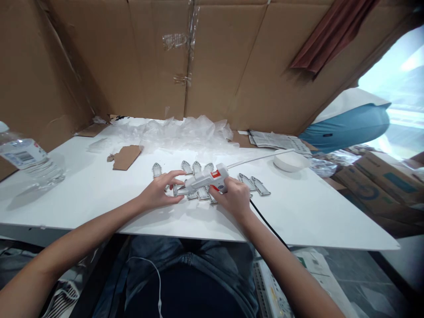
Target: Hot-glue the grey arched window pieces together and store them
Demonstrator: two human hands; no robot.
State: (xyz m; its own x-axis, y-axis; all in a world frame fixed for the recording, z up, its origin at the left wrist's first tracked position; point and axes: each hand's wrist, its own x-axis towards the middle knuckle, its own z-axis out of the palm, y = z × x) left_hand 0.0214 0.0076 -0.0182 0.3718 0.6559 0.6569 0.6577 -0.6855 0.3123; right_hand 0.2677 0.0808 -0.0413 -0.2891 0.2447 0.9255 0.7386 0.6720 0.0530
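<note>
A white glue gun (207, 179) with a red patch is lying over silvery grey tags (260, 186) on a white table (318, 212); brown cardboard (126, 157) is sitting nearby.

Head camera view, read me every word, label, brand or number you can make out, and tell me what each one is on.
Nothing can be read letter for letter.
Clear plastic water bottle: white label with a barcode, print too small.
Printed grey paper sheets: lines of text, blurred.
Brown cardboard boxes: blue and green markings, no letters legible.
White hot glue gun with red trigger in the right hand: no legible marking.
</note>
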